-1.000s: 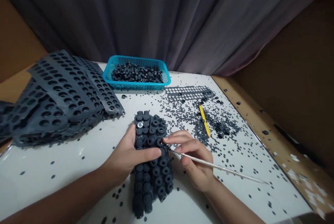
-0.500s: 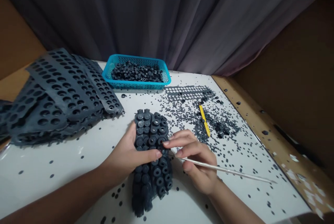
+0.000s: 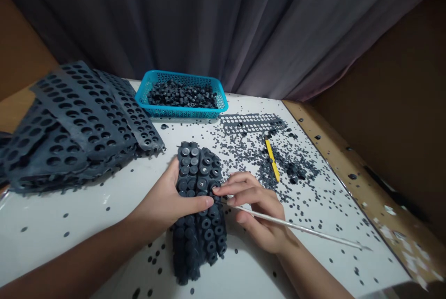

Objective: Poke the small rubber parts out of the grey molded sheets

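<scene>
A dark rubber sheet with rows of round, raised studs (image 3: 210, 234) is held above the white table. My left hand (image 3: 170, 201) grips it from the left side, the thumb lying across its front. At the sheet's right edge, my right hand (image 3: 259, 206) pinches a thin pale metal rod (image 3: 306, 230). The rod's near end reaches the studs beside my left thumb, where its tip is hidden; the other end points to the lower right. Fingertips of my right hand touch the studs. Several studs have open holes in their centres.
A blue basket (image 3: 181, 112) of small black parts stands at the back. Perforated dark sheets (image 3: 80, 117) are piled at the left. A punched strip (image 3: 254, 123), a yellow tool (image 3: 272, 160) and many small black discs (image 3: 268, 173) lie on the white table (image 3: 114, 248) to the right.
The studded sheet and both hands have shifted slightly left. The sheet has turned a little. The rod has moved with my right hand and stays against the studs.
</scene>
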The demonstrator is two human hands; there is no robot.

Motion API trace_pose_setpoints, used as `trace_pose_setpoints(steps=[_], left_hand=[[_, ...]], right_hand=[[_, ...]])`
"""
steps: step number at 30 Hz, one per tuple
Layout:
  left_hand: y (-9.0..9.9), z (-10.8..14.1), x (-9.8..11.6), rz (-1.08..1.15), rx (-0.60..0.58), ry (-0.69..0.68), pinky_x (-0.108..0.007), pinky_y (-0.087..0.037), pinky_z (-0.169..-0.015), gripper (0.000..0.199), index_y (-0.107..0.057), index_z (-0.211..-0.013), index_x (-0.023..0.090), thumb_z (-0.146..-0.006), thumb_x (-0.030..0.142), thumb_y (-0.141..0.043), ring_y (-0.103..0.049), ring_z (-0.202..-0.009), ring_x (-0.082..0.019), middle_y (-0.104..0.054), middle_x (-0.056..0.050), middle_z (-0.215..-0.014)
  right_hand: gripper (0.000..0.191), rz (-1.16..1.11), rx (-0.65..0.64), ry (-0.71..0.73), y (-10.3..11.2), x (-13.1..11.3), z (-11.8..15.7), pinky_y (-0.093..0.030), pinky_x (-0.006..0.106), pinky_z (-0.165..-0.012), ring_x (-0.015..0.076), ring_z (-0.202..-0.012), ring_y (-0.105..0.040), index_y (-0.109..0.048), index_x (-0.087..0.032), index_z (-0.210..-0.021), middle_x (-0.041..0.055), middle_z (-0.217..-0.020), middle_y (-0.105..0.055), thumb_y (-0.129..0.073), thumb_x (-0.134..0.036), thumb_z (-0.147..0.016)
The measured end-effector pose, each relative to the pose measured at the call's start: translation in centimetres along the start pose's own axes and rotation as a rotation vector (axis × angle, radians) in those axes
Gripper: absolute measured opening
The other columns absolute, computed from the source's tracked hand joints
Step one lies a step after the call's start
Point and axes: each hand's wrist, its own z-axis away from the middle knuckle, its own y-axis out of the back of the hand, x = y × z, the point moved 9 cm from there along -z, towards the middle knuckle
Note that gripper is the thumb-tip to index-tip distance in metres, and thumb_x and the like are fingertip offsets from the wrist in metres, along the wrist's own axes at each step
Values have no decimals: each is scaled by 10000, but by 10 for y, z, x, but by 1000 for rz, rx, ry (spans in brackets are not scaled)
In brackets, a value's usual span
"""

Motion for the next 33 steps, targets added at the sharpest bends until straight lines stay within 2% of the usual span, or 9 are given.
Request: trace_pose_setpoints(steps=[11,18,28,33], left_hand=[[1,0,-1,-20,0,26,-416,-494,-850,618,-520,-1114,197,-568,235,-806,-625,-1017,-321,-686,-95,-1016],[0,1,-1,-3,12,45,-442,-488,-875,645,-512,-1139,196,-565,229,-805,-612,-1049,-333,-652,-121,-1135],[3,-1,-4,-10,25,55,-423,-508,-834,625,-511,-1122,201,-572,242,-805,-636,-1000,-313,-684,-97,-1038],[2,0,-7,-14,18,85,-405,-522,-791,635,-505,-1138,216,-576,232,-799,-643,-976,-310,-684,-84,-1009]], right_hand=[[102,-1,29,4,0,0,-2,-470,431,-860,202,-880,-636,-604,-226,-955,81,-985,-737,-550,-299,-907],[96,61,48,81,0,-7,-3,-493,447,-838,204,-830,-658,-594,-221,-969,96,-951,-741,-524,-260,-915],[126,245,15,175,-9,-5,4,-517,461,-857,206,-882,-666,-559,-210,-1029,128,-1003,-712,-477,-232,-936],[144,180,83,114,-1,5,6,-506,481,-865,214,-930,-663,-554,-204,-1052,131,-1029,-695,-467,-208,-938]])
